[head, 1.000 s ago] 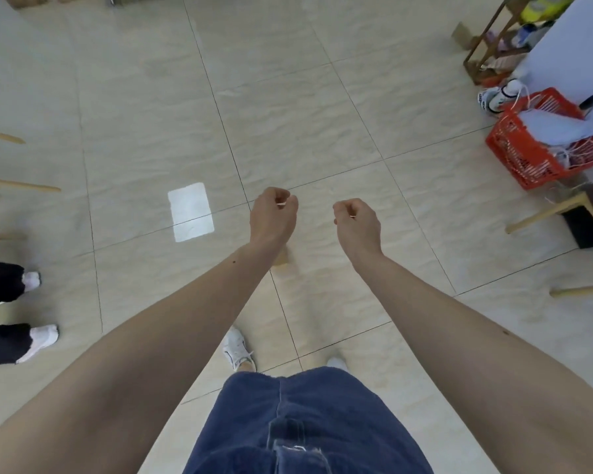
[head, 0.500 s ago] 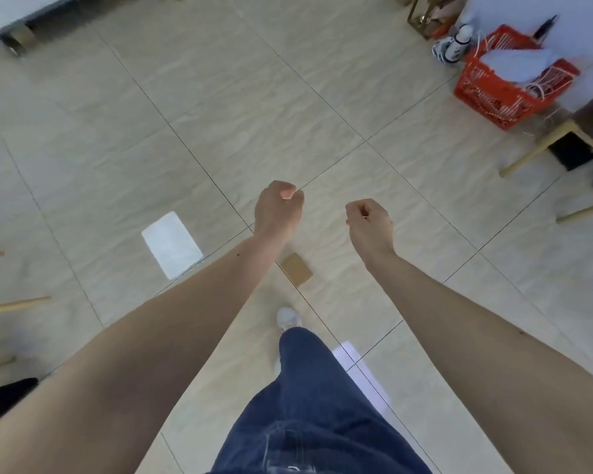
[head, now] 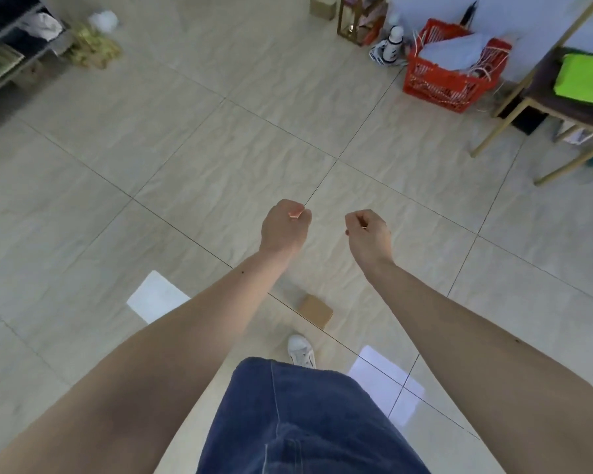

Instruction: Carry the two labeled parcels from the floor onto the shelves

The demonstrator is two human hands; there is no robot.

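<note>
Left hand [head: 283, 225] and right hand [head: 368, 230] are curled into empty fists above the tiles; a small cardboard parcel [head: 315, 310] lies at six o'clock of them.

Looks like an indoor storage/packing room w/ pale tiled floor [head: 220, 138]. Far right: red plastic basket [head: 449, 87] stuffed w/ mailer bags, next to a gold-legged table [head: 514, 107]; far left a dark shelf unit [head: 11, 53]. Small cardboard box [head: 315, 310] sits loose on the tiles nearby.
</note>
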